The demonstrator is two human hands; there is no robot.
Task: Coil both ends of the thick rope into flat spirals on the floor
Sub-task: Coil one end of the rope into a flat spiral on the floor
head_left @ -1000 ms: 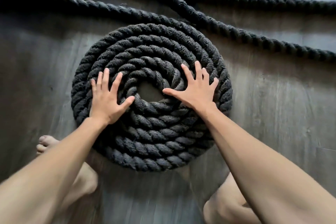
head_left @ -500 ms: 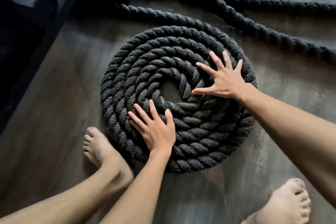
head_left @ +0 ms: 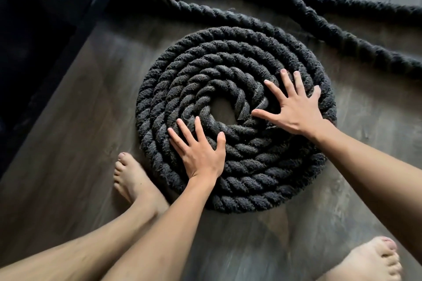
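A thick black twisted rope lies in a flat spiral [head_left: 219, 52] of several turns on the grey wooden floor, with a small bare gap at its centre. The rope's cut end [head_left: 242, 107] sits beside that gap. My left hand [head_left: 201, 150] lies flat with fingers spread on the spiral's near-left turns. My right hand [head_left: 296, 107] presses flat, fingers spread, on the right-hand turns, its thumb reaching toward the cut end. From the spiral's outer turn the rope runs off toward the upper left.
Two more stretches of the loose rope [head_left: 356, 39] cross the floor behind the spiral, toward the upper right. A black piece of furniture [head_left: 45, 29] fills the upper left. My bare left foot [head_left: 132, 180] touches the spiral's near edge; my right foot [head_left: 374, 260] is at the bottom right.
My left hand has shifted from the spiral's left side to its near-left turns, my right hand further right. The view has swung right, bringing the black furniture and my feet in.
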